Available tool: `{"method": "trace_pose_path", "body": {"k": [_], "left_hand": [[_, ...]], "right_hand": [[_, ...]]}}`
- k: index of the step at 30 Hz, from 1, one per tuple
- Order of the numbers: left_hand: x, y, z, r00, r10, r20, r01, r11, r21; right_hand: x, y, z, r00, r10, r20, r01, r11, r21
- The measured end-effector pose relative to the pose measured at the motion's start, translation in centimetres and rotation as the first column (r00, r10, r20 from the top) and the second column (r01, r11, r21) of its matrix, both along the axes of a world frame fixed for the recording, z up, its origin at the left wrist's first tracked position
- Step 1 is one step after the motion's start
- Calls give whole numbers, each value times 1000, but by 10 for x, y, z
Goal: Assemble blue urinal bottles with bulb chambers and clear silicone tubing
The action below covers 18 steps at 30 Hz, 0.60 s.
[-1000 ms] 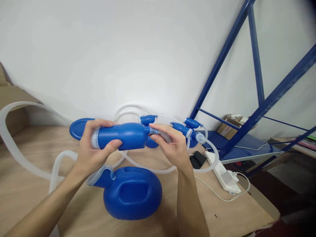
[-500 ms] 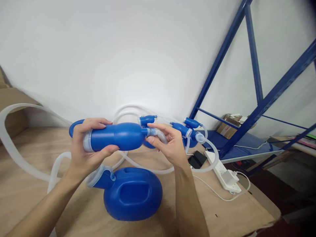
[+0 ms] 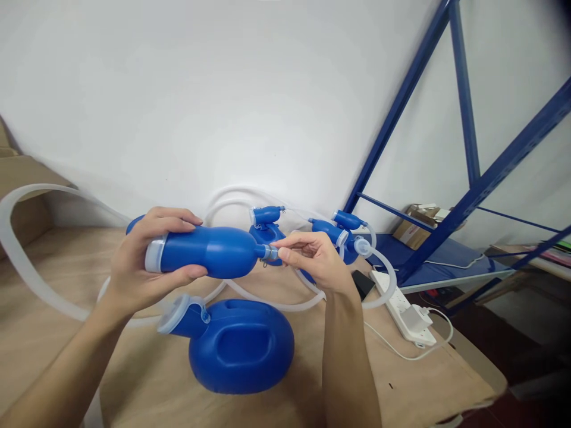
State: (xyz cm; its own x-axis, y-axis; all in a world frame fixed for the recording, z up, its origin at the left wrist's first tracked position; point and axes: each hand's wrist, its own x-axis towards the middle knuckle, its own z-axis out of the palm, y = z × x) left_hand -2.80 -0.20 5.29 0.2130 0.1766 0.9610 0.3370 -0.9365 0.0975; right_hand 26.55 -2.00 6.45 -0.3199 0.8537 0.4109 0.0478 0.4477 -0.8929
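Note:
My left hand (image 3: 140,261) is wrapped round a long blue plastic funnel piece (image 3: 209,251) with a pale collar at its left end, held level above the table. At the piece's narrow right tip, my right hand (image 3: 314,258) pinches the end of a clear flexible tube (image 3: 272,253). The tube runs down and loops over the table behind my right wrist. A round blue plastic container (image 3: 241,345) with a handle recess and a clear-capped spout lies on the table under my hands.
More blue fittings (image 3: 343,229) and clear hoses (image 3: 27,261) lie at the back of the wooden table (image 3: 423,380). A white power strip (image 3: 404,309) and a black device (image 3: 363,282) sit to the right. Blue metal shelving (image 3: 468,196) stands at right.
My left hand has slid the blue piece a little to the left. My right hand shifted from gripping the tube in the palm to pinching its end at the tip.

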Motion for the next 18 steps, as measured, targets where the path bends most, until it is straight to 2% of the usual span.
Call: {"method": "trace_pose_path", "body": {"k": [5,7,12,14,16,18], "left_hand": [[-12,1,7,997,-62,-39,59,994,-92],[-19,3,7,999,-50,12,51,990,-135],[-34,9,2,977,133,164,-87,960,-265],[-35,8,2,965,197,175,-133,938,-321],[-33,4,4,948,252,193,-169,916,-364],[-29,-1,8,933,293,208,-188,891,-413]], "right_hand": [[-6,7,-8,971,237,-40,-240,966,-99],[-16,9,-11,967,253,-37,-255,962,-92],[-41,7,-15,996,82,24,-82,997,-6],[-45,5,-15,996,-9,89,2,997,83],[-47,3,-15,974,-165,154,118,954,277],[-46,2,-16,938,-311,154,197,842,501]]}}
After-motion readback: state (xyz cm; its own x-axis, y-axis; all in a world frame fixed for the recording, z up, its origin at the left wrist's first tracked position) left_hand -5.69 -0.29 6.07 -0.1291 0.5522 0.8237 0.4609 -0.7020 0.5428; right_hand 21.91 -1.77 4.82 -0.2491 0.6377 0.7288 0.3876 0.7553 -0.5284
